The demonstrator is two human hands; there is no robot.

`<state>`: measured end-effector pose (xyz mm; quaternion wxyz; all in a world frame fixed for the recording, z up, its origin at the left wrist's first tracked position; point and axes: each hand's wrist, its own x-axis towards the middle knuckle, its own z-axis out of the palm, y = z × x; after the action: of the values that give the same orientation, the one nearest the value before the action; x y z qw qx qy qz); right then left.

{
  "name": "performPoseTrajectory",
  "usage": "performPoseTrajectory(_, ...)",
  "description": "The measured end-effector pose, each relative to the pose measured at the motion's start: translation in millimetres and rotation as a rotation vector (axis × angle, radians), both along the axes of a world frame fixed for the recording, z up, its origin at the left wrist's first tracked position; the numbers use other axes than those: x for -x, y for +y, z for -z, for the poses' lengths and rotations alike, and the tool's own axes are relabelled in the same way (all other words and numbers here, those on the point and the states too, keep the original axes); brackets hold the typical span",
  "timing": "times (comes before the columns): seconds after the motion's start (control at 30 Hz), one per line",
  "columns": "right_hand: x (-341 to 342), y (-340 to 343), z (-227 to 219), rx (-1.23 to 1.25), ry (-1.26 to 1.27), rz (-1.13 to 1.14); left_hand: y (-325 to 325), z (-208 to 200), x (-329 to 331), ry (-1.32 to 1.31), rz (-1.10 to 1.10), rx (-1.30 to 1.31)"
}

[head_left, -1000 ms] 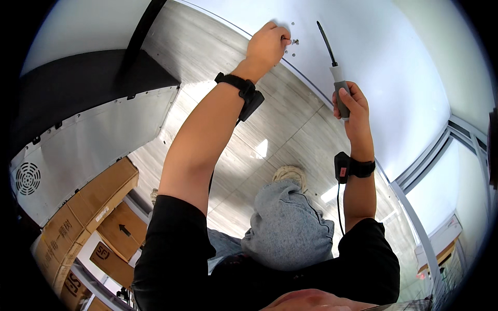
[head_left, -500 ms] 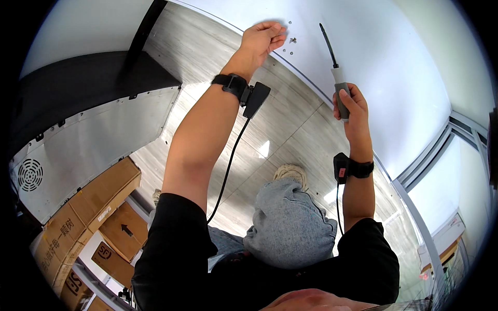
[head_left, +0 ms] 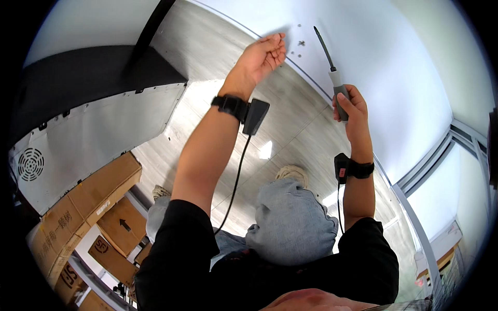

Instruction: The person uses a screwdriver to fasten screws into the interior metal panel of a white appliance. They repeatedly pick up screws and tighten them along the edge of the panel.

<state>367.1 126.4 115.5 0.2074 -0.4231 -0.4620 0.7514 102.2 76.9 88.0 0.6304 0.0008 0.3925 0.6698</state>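
My right hand is wrapped round the grey and white handle of a screwdriver. Its dark shaft points away from me, over the white tabletop. Near the table's front edge, my left hand is closed, thumb and fingers drawn together; whatever may be between the fingertips is too small to make out. On the tabletop just right of this hand lie several small metal pieces, which look like screws or nuts. Some sit in a little cluster, others lie apart.
A black and silver metal cabinet with a round vent stands at the left. Cardboard boxes are stacked below it. Black straps with small devices sit on both wrists, cables running back. A grey metal frame borders the right side.
My left hand has drawn back slightly from the small metal pieces, toward the table edge, and turned its palm more upward. The right hand keeps its hold, the screwdriver tilting slightly left.
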Motion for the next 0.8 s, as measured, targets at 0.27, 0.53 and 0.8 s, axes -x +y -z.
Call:
performPoseTrajectory(0.27, 70, -15, -36, -0.179, -0.12, -0.417, -126, -13, 29, -0.28, -0.17, -0.195)
performPoseTrajectory(0.53, 146, -63, -91, -0.411, -0.188, -0.898, -249, -36, 58, -0.145, -0.344, -0.326)
performPoseTrajectory(0.8, 212, -142, -142, -0.662, -0.218, -1.188, -340, -53, 72, -0.118, -0.62, -0.351)
